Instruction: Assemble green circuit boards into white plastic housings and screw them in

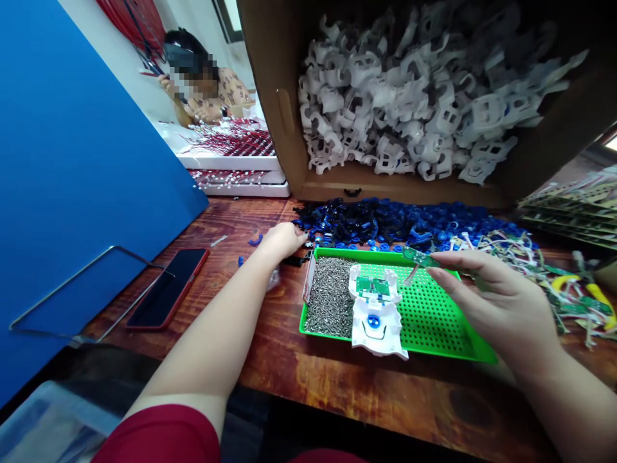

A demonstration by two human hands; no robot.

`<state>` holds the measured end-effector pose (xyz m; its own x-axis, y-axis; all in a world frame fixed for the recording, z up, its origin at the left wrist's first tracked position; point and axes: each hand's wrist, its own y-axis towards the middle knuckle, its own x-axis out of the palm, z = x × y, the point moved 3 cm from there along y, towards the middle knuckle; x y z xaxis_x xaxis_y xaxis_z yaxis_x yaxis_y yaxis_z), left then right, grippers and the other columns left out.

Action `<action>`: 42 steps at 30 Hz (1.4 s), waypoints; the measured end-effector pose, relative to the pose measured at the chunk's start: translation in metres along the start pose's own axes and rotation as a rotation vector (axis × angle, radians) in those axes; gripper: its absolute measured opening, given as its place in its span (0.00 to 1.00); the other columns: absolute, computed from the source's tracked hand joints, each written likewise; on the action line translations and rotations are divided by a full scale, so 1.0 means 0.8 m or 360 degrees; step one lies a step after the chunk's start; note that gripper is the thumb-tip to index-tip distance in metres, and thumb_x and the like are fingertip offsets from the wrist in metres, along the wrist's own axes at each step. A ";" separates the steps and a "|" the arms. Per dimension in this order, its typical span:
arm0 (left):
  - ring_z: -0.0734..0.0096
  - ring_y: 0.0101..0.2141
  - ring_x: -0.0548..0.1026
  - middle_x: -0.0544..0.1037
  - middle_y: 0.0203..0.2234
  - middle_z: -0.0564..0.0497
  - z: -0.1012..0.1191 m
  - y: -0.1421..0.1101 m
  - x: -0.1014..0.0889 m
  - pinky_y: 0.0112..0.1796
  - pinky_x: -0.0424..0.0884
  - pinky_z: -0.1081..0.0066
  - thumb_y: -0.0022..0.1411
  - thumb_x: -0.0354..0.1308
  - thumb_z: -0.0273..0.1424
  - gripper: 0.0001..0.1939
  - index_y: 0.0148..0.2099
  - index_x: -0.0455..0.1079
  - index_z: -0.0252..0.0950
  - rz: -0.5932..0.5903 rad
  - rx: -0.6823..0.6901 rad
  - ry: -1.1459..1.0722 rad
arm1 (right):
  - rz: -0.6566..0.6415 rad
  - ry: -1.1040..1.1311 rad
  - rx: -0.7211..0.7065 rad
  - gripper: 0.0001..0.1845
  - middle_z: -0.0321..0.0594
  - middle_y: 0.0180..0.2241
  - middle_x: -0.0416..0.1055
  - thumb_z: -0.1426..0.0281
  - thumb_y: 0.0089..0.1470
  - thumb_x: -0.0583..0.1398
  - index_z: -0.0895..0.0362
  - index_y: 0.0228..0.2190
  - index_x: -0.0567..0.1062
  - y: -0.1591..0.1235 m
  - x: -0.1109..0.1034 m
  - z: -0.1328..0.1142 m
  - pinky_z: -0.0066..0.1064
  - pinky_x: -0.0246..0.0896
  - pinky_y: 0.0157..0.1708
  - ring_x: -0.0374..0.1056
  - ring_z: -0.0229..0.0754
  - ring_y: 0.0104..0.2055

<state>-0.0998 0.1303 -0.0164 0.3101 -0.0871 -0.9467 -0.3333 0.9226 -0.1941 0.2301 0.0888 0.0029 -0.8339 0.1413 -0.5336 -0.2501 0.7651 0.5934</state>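
My right hand [486, 289] pinches a small green circuit board [420, 258] with a short pale cable hanging from it, above the green tray [475, 350]. Reaching to the far side of the tray, my left hand [284, 240] has its fingertips at the edge of a heap of small black parts [332, 215]. What those fingers hold, if anything, is hidden. A white plastic housing [376, 325] rests across the tray, with another green circuit board [373, 287] and a blue round piece in it. Many small silver screws [330, 299] fill the tray's left part.
A cardboard box [332, 184] of white plastic shells stands behind the blue parts [443, 218]. Wired boards and yellow-handled pliers [602, 302] lie at right. A phone [168, 289] and wire stand [87, 283] are at left. Beyond, a person [212, 90] sits near trays of red wires.
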 end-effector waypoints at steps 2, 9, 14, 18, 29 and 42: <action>0.65 0.38 0.76 0.78 0.33 0.48 -0.002 0.001 -0.002 0.43 0.68 0.60 0.58 0.57 0.40 0.14 0.34 0.72 0.33 0.0037 -0.0020 -0.0069 | -0.0014 -0.0026 -0.0044 0.09 0.35 0.35 0.72 0.66 0.53 0.61 0.52 0.38 0.74 0.001 0.000 -0.001 0.28 0.67 0.41 0.70 0.35 0.36; 0.62 0.38 0.77 0.79 0.38 0.40 0.007 -0.024 -0.034 0.38 0.71 0.68 0.55 0.57 0.34 0.19 0.47 0.71 0.27 0.0369 0.0080 -0.0597 | 0.0068 -0.0036 -0.0081 0.09 0.36 0.35 0.72 0.68 0.52 0.62 0.52 0.38 0.74 0.004 -0.003 -0.006 0.30 0.68 0.41 0.69 0.36 0.36; 0.72 0.33 0.77 0.80 0.39 0.47 0.078 -0.110 -0.044 0.36 0.73 0.72 0.52 0.63 0.34 0.15 0.42 0.73 0.35 0.0022 0.0566 -0.1693 | 0.0286 0.0078 -0.0063 0.11 0.37 0.37 0.73 0.70 0.51 0.62 0.50 0.39 0.74 0.004 -0.011 -0.011 0.33 0.68 0.39 0.70 0.39 0.38; 0.72 0.28 0.77 0.80 0.28 0.51 0.123 -0.170 -0.013 0.30 0.73 0.73 0.51 0.64 0.29 0.06 0.34 0.72 0.35 -0.0674 0.0496 -0.1952 | 0.0421 0.0099 -0.0136 0.18 0.38 0.38 0.73 0.73 0.50 0.63 0.48 0.44 0.73 0.001 -0.018 -0.015 0.35 0.68 0.39 0.69 0.40 0.38; 0.74 0.28 0.76 0.79 0.29 0.52 0.122 -0.176 0.021 0.29 0.71 0.75 0.52 0.63 0.29 0.07 0.35 0.70 0.36 -0.0426 0.0512 -0.1896 | -0.0241 0.0319 -0.0349 0.12 0.35 0.34 0.74 0.74 0.52 0.61 0.53 0.40 0.74 0.007 -0.005 -0.041 0.26 0.68 0.37 0.71 0.33 0.35; 0.75 0.29 0.76 0.79 0.28 0.54 0.120 -0.174 0.026 0.31 0.74 0.77 0.52 0.64 0.28 0.07 0.36 0.72 0.36 -0.0378 0.0554 -0.2030 | -0.0313 0.0244 -0.0304 0.10 0.37 0.34 0.74 0.73 0.52 0.60 0.54 0.39 0.73 0.005 0.000 -0.044 0.27 0.68 0.38 0.70 0.34 0.36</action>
<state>0.0383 0.0357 0.0159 0.9990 -0.0249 0.0363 0.0272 0.9976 -0.0635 0.2114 0.0698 0.0264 -0.8213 -0.1054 -0.5608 -0.4898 0.6343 0.5981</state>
